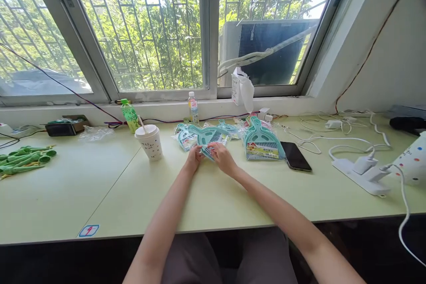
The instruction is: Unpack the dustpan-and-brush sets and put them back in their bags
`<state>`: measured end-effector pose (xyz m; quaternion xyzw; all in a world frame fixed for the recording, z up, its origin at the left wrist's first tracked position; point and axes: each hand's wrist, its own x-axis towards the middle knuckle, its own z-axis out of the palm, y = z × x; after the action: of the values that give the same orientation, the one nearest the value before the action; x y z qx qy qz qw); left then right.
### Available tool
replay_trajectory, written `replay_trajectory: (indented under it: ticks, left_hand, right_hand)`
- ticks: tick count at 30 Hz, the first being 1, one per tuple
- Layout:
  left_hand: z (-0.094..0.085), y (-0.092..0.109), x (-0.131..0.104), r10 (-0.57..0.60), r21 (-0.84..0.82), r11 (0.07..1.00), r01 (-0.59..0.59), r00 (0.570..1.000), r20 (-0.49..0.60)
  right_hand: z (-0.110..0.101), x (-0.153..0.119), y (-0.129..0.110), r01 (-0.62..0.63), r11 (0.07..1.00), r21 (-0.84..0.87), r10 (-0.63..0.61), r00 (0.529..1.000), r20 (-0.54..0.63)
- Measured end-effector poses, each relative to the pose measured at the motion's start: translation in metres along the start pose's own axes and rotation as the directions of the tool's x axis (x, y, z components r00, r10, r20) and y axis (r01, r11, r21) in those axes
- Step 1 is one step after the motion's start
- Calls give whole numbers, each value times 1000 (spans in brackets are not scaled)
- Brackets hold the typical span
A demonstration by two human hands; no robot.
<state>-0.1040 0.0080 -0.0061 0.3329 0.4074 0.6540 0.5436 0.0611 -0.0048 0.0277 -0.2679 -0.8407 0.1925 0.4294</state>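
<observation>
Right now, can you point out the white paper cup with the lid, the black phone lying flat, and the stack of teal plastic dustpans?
white paper cup with lid point(149, 142), head view, on its side wall.
black phone point(295, 156), head view, on its screen.
stack of teal plastic dustpans point(262, 140), head view, on the top pan.

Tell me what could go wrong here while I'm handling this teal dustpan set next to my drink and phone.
The left hand and right hand both grip the teal dustpan set. The lidded paper cup with its straw stands close beside the left hand, so a sideways nudge might tip it. The phone lies against the stack of packaged dustpans; if that stack slides, it could push the phone along.
</observation>
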Motion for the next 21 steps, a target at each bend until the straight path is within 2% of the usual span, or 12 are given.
replay_trajectory:
  ticks: [3,5,7,10,12,14,18,21]
  left_hand:
    - [6,0,2,-40,-43,998,41,999,17]
    - [8,0,3,-37,-60,998,36,999,-9]
    - [8,2,4,-15,-74,997,12,999,-37]
    - [5,8,3,-17,-92,996,11,997,-70]
    - [3,12,2,-36,-110,994,26,995,-94]
    - [1,14,1,-48,-116,993,37,994,-99]
    - [1,16,0,-46,-83,996,41,997,-64]
    - [1,14,0,-59,-40,998,57,997,-50]
  right_hand:
    - [5,-4,50,-89,991,-97,86,996,-27]
    - [1,-7,67,-199,979,-44,192,973,-132]
    - [-1,-8,75,-346,931,112,360,921,-150]
    - [1,-4,78,-505,745,437,571,821,-24]
    - [2,-1,75,-509,598,620,636,771,19]
    - [3,0,70,-458,476,751,685,728,9]
    - [0,-1,62,-354,322,878,775,631,-30]
    - [-1,-1,62,-377,265,888,753,655,53]
